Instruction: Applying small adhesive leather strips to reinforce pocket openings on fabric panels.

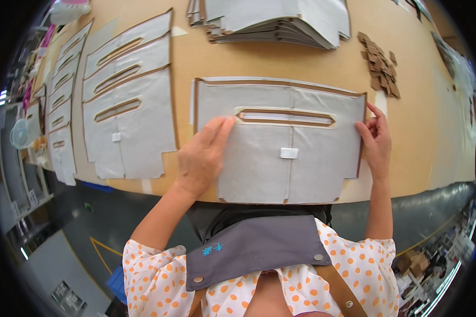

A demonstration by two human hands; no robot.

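A grey fabric panel point(254, 164) with brown bound edges lies flat in front of me. Across its upper part runs a long slot framed in brown point(285, 117), with a pale strip inside that looks like a zipper. Below the slot sits a small white label point(289, 153). My left hand point(202, 156) rests over the panel's left side, fingertips closed together at the slot's left end; anything between them is hidden. At the right edge, my right hand point(375, 140) is curled, thumb on the fabric and forefinger along the brown border, gripping it.
Similar grey panels point(132, 132) lie overlapped in rows at the left of the table point(423, 137). At the back stands a thick stack of grey panels point(280, 29). Several small brown pieces point(380, 66) are heaped at the back right. The table's near edge runs just below my panel.
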